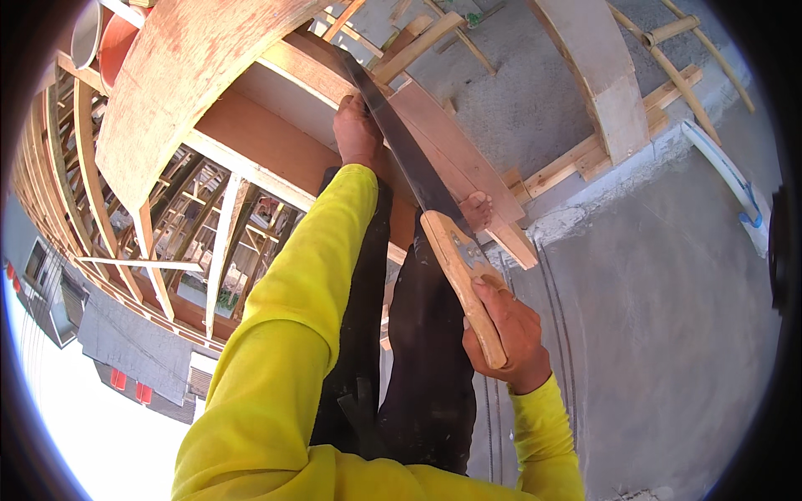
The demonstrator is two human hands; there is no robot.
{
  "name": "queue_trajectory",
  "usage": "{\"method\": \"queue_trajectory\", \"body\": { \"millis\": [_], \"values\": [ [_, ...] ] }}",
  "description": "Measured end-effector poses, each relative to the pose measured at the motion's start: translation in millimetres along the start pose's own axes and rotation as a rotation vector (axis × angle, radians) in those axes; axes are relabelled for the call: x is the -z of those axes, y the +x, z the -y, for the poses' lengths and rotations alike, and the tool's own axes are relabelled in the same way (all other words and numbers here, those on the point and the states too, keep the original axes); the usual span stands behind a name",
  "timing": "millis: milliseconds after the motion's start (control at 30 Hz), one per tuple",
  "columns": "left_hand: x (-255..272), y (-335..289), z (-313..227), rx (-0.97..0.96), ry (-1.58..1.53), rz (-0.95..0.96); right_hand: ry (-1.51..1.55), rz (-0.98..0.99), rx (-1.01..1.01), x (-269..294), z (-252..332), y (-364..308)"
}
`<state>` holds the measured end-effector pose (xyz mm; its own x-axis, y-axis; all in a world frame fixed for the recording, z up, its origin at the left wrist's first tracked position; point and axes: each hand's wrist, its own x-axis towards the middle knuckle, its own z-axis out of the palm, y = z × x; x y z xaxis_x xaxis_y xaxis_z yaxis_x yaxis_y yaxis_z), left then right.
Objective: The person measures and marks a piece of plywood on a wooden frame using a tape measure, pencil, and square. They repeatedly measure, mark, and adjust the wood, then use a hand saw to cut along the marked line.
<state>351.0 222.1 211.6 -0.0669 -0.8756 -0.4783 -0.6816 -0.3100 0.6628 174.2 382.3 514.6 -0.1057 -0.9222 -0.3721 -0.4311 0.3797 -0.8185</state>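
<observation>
My right hand (511,338) is wrapped round the wooden handle of a handsaw (409,150). Its long dark blade slants up and left across a light timber beam (313,71). My left hand (359,132) is closed at the edge of that beam, right beside the blade, with its fingertips partly hidden. A bare foot (477,210) rests on a reddish-brown board (443,138) to the right of the blade. Whether the teeth have cut into the wood cannot be made out.
A curved plywood panel (200,83) and open wooden framing (109,200) fill the left, with a drop toward roofs below. Another curved panel (597,75) stands at upper right. A grey concrete wall (668,334) spans the right, with a white-blue hose (727,171) against it.
</observation>
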Motion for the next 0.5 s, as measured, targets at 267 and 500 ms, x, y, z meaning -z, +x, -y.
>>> {"method": "queue_trajectory", "body": {
  "millis": [267,500],
  "values": [
    [0,-3,9,-0.188,0.091,-0.023,0.007,0.056,-0.046,2,10,5],
    [4,7,4,-0.315,0.148,-0.038,0.003,0.045,-0.120,21,39,-20]
  ]
}}
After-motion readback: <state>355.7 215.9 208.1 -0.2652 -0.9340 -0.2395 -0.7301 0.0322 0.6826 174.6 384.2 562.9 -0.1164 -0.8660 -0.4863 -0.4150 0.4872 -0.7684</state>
